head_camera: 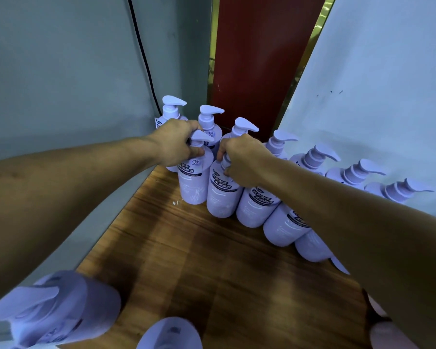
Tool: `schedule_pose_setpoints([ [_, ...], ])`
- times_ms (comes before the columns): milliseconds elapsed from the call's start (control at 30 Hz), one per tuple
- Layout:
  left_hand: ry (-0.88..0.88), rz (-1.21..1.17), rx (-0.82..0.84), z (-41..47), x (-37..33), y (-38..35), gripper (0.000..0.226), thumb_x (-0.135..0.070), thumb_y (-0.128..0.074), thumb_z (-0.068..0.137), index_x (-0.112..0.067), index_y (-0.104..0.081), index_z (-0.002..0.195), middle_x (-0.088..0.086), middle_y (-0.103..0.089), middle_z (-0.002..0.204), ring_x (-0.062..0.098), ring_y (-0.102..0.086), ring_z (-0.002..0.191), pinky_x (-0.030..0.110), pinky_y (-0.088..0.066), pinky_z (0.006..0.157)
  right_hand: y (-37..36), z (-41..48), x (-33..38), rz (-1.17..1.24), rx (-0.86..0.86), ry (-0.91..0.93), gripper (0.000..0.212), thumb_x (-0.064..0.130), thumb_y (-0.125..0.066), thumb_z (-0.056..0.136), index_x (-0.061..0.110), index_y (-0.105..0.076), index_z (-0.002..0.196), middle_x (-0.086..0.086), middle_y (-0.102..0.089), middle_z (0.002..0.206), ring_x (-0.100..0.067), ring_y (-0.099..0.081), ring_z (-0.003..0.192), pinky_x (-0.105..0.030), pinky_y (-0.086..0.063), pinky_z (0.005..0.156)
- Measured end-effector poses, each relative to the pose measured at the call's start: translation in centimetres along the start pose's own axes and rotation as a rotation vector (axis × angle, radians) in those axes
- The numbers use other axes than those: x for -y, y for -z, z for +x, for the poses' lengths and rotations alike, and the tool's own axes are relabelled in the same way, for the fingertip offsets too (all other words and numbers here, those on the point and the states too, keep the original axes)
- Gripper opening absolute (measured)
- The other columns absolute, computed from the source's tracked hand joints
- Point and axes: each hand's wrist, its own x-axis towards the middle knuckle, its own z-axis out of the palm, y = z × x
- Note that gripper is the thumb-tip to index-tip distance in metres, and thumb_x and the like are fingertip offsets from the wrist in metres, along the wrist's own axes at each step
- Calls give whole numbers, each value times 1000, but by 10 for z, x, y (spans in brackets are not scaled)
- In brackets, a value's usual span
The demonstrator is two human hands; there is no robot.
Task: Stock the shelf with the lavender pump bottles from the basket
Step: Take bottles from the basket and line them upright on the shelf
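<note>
While L hand (176,144) & R hand (242,159) fingers grip pumps of adjacent bottles (195,183), shelf (212,260) front's open.

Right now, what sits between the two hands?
Head view: between left hand and right hand, the left-held bottle's pump and a back-row bottle behind it.

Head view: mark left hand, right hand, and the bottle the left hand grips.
left hand (175,143): head view, back of the hand.
right hand (247,159): head view, back of the hand; fingers curled round the pump of the right-hand bottle (222,200).
left-hand bottle (194,190): head view, labelled body below the pump.
</note>
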Motion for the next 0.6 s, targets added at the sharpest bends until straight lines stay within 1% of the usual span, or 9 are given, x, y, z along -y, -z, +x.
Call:
schedule_pose_setpoints([
  [133,40,-59,35,-2,0,-5,33,-29,-64,90,-13,-49,114,6,-59,101,25,-55,92,31,-41,77,1,0,2,-43,12,-1,25,8,-57,90,9,-60,115,-12,-61,113,-27,-58,102,-34,-49,79],
  [200,74,-127,43,-5,-3,-7,38,-32,-60,93,-16,-48,124,6,-60,104,22,-55,92,30,-42,78,2,0,3,-54,-2,10,25,8,-57,90,9,-61,115,-11,-62,113,-26,-57,104,-31,-46,77],
  [300,73,-198,-93,-17,-12,4,41,-35,-60,93,-22,-51,131,-2,-60,99,13,-52,86,18,-36,73,2,-1,3,-35,-9,23,27,7,-57,90,13,-60,116,-9,-59,116,-26,-56,106,-29,-38,73],
  [333,56,-217,-146,-23,-15,9,40,-32,-61,93,-22,-53,131,-3,-61,105,10,-53,90,15,-37,76,2,-1,2,-25,-11,23,27,7,-58,89,14,-60,115,-8,-58,116,-25,-55,105,-29,-37,72],
  [400,51,-262,-181,-38,-18,19,33,-28,-63,92,-23,-59,124,-4,-64,114,12,-58,101,20,-46,85,1,1,1,-15,-18,20,27,7,-58,89,15,-60,115,-6,-56,112,-22,-53,96,-28,-37,68],
  [433,68,-284,-166,-48,-19,23,27,-27,-65,91,-24,-63,118,-5,-65,111,13,-60,102,19,-49,85,1,1,1,-6,-10,14,27,7,-59,89,16,-60,114,-5,-54,108,-19,-51,89,-26,-37,64],
  [500,115,-380,-120,-70,-19,26,15,-24,-67,89,-25,-69,104,-8,-68,99,11,-65,93,9,-49,75,1,3,-1,35,8,-10,26,6,-61,87,17,-61,111,-4,-51,103,-19,-53,84,-28,-45,60],
  [533,131,-439,-95,-82,-20,27,11,-22,-68,89,-24,-71,99,-8,-70,94,10,-66,88,9,-49,74,1,4,-1,56,19,-21,25,8,-62,87,18,-61,109,-4,-53,105,-22,-56,86,-32,-51,65],
  [600,152,-513,-44,-108,-19,29,9,-17,-68,89,-23,-73,92,-7,-73,87,9,-67,83,17,-52,79,4,3,-1,78,28,-38,17,20,-65,89,18,-64,106,-3,-58,102,-24,-60,93,-34,-53,72],
])
